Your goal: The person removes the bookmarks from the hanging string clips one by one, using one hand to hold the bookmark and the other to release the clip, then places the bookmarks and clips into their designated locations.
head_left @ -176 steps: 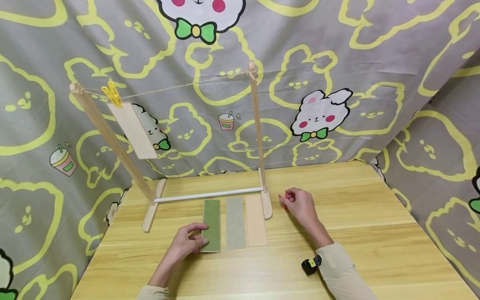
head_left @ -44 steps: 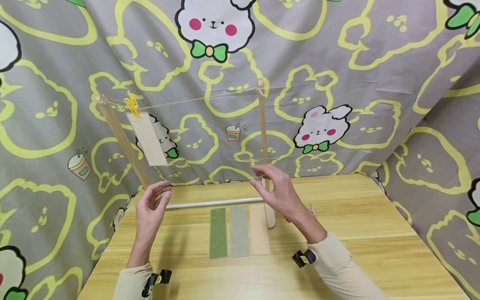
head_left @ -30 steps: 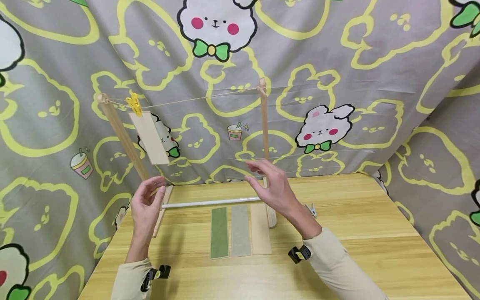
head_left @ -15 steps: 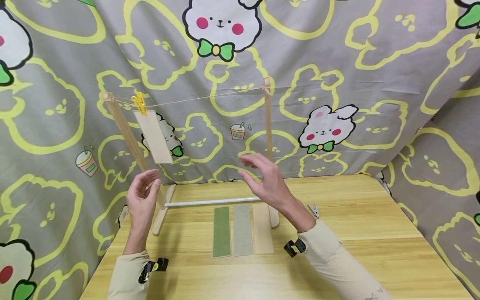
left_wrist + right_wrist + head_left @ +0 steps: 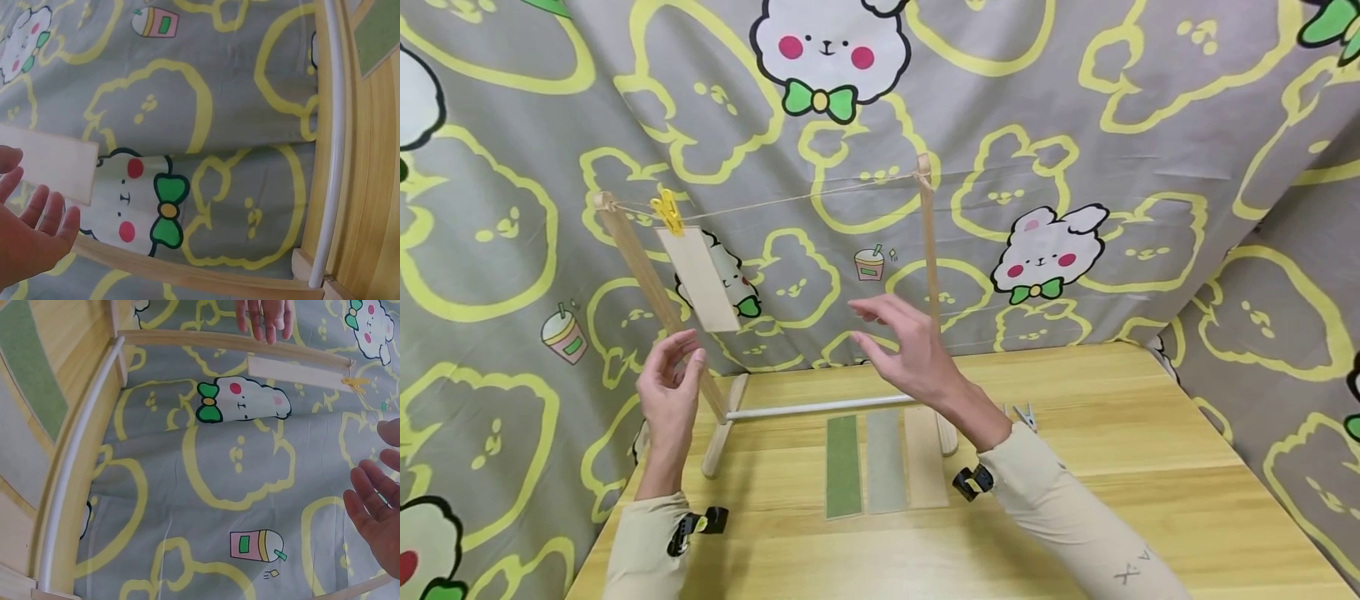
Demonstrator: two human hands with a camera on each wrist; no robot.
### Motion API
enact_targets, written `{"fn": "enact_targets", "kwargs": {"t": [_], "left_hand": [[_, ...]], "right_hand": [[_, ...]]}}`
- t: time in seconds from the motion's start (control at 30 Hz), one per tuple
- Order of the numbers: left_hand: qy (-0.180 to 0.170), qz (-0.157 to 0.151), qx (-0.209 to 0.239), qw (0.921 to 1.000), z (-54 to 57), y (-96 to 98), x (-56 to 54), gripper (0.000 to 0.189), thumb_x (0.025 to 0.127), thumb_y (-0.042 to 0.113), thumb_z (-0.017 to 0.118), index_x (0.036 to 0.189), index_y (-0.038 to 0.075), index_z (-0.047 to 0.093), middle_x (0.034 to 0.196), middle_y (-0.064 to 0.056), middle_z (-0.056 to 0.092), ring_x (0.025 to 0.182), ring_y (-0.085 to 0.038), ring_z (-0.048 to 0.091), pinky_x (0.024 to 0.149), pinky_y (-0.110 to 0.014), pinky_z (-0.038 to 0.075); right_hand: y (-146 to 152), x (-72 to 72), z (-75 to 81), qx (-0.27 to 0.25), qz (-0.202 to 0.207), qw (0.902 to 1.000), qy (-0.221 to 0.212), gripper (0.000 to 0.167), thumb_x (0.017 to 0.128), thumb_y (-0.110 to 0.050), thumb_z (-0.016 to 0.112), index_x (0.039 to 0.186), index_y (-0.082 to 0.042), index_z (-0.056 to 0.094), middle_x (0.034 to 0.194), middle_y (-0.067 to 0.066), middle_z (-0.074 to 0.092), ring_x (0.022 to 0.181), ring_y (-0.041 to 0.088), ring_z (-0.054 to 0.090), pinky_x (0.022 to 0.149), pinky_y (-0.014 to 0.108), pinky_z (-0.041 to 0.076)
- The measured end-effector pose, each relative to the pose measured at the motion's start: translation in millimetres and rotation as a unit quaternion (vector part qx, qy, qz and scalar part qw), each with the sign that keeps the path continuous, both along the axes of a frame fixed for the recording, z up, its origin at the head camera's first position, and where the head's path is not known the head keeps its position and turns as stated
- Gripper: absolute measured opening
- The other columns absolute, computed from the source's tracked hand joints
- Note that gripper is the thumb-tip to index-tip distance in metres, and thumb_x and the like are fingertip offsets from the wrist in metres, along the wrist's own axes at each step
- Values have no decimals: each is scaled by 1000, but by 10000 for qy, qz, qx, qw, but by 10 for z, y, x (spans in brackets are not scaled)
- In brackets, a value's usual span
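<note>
My left hand (image 5: 672, 387) hovers in front of the rack's left post, fingers loosely bent, holding nothing. Above and right of it, a cream strip (image 5: 700, 279) hangs from the string under a yellow clothespin (image 5: 667, 211). In the left wrist view the strip (image 5: 59, 162) shows just beyond the left hand (image 5: 37, 234). My right hand (image 5: 910, 346) is raised before the right post, with thumb and fingers apart and nothing between them. Flat on the table below lie a green strip (image 5: 844, 467), a grey strip (image 5: 886, 461) and a peach strip (image 5: 927, 458).
A wooden rack, its left post (image 5: 638, 267) and right post (image 5: 928, 242) joined by a white rod (image 5: 820, 407), stands on the wooden table (image 5: 1120, 500). A grey clothespin (image 5: 1025, 417) lies right of it. Patterned cloth (image 5: 820, 275) hangs close behind.
The left hand has left the green strip, and the right hand has let go of the red clothespin. Both rose above the table. Lately both drifted left, the right hand further.
</note>
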State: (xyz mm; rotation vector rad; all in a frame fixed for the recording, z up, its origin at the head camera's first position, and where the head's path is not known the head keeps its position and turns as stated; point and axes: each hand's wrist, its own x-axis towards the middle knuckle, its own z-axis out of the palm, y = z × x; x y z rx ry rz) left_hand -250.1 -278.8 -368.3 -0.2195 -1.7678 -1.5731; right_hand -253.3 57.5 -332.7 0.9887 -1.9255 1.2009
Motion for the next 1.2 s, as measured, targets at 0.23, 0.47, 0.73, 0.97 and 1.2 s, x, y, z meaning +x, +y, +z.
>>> {"fn": "enact_targets", "kwargs": {"t": [0.23,0.47,0.73,0.97,1.2], "left_hand": [[35,-25,314,9995,8,-37,-107,33,95,-4,67,126,-12,62,115,-9,69,110,-25,63,84,-18,52],[85,-120,320,9994,56,-35,-156,34,96,-4,66,127,-13,61,120,-11,69,114,-26,63,85,-18,52],[-123,-211,279,9993,37,-92,-281,34,97,-2,66,129,-9,62,126,-15,67,120,-27,61,96,-21,50],[-109,-638,371,9972,29,-142,-373,37,96,-6,65,133,-9,59,137,-24,60,129,-32,55,104,-24,47],[14,-936,602,9938,5,-178,-437,38,96,-10,62,134,-12,57,135,-22,60,124,-28,57,103,-24,48]], "right_hand": [[-17,-13,31,-30,-43,10000,51,35,93,-9,76,127,-4,68,116,7,70,106,18,63,92,40,55],[-65,-28,79,59,-62,9999,62,35,94,-13,75,128,-6,68,118,4,69,107,16,62,94,30,52],[-132,-35,112,53,51,10000,52,35,94,-11,75,128,-4,67,119,7,68,107,21,64,96,29,52],[-136,-46,103,91,43,9999,0,34,95,-11,74,127,-3,68,118,6,68,107,21,64,96,29,52],[-167,-57,110,60,129,9999,39,34,95,-10,74,127,-3,68,118,6,68,106,23,64,95,29,52]]}}
